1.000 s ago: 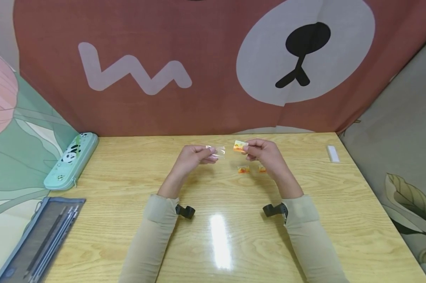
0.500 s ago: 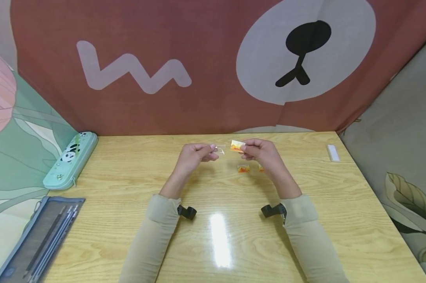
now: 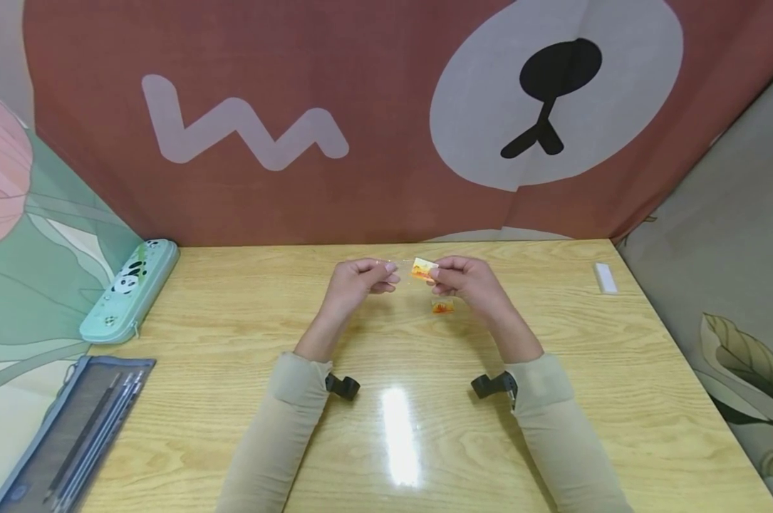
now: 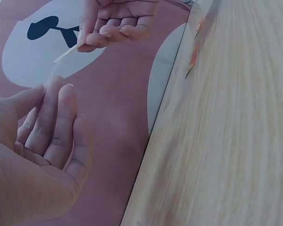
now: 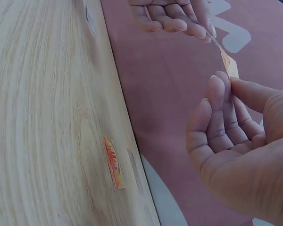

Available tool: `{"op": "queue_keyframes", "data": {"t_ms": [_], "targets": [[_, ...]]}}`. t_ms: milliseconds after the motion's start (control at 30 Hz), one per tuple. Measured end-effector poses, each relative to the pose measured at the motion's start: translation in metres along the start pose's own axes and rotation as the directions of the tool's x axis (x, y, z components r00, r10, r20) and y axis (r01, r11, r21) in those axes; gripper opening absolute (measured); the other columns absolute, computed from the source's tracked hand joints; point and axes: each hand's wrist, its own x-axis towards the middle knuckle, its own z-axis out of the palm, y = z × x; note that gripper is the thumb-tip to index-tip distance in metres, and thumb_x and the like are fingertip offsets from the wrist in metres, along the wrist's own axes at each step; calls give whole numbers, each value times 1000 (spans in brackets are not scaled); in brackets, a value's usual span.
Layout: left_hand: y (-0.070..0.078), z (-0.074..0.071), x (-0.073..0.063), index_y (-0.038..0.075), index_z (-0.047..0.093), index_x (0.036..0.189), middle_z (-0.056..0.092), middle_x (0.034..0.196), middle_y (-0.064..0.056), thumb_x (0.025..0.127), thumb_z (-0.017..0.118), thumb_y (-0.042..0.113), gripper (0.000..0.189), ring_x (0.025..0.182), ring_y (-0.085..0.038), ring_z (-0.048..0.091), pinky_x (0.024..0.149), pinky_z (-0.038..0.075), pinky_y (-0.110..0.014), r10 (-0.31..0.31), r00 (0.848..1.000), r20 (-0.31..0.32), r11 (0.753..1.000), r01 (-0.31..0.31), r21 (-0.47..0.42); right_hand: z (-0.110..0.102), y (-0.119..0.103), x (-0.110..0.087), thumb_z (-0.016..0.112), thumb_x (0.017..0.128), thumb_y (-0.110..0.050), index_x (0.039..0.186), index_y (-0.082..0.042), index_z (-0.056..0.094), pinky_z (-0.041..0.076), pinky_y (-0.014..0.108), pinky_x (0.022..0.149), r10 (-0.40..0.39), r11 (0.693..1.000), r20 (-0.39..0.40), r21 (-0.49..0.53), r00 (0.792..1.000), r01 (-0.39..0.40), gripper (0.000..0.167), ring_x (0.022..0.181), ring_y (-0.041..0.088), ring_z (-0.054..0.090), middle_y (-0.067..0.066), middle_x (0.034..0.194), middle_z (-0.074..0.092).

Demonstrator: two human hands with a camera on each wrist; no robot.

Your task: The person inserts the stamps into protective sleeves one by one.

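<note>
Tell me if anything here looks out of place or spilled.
Nothing stands out. The right grip holds a small yellow-and-orange slip and the left grip a clear film; a similar slip lies on the table, the panda pencil case looks closed, and nothing appears spilled.

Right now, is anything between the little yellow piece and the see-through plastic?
Nothing visible stands between the yellow piece in the right grip and the clear plastic in the left grip; I can't tell if they touch. An orange piece lies apart, on the table.
</note>
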Motion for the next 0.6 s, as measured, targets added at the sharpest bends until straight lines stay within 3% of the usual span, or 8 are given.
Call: {"op": "queue_keyframes", "data": {"t_ms": [133, 267, 467, 600], "targets": [[0, 0, -1, -3, 76, 110, 79, 85, -6, 97, 67, 13, 22, 70, -11, 75, 80, 64, -32, -5, 1000, -1, 1000, 5, -29, -1, 0, -1, 64, 101, -18, 122, 5, 62, 62, 36, 86, -3, 1000, -15, -1, 1000, 3, 31, 76, 7, 69, -7, 85, 70], [0, 2, -1, -2, 75, 115, 79, 101, -12, 95, 68, 9, 24, 70, -10, 75, 80, 64, -30, -27, 1000, 2, 999, 28, -44, -5, -1, -2, 64, 101, -19, 123, 4, 63, 61, 32, 86, -16, 1000, -43, 0, 999, 16, 32, 78, 7, 68, -6, 87, 70], [-1, 0, -2, 4, 72, 124, 77, 106, -15, 97, 65, 10, 28, 72, -13, 75, 93, 61, -48, -15, 1000, 24, 999, 16, -38, -11, -2, -2, 64, 102, -22, 128, 4, 64, 61, 27, 86, -13, 1000, -60, -12, 998, 12, 36, 82, 6, 69, -5, 91, 71], [-1, 0, -3, 8, 69, 127, 77, 107, -18, 98, 65, 8, 30, 72, -13, 75, 93, 61, -48, -6, 1000, 28, 999, 8, -50, -13, -2, -3, 63, 102, -21, 130, 5, 63, 60, 21, 83, -6, 1000, -60, 0, 998, 6, 38, 81, 5, 69, -10, 92, 70]]}}
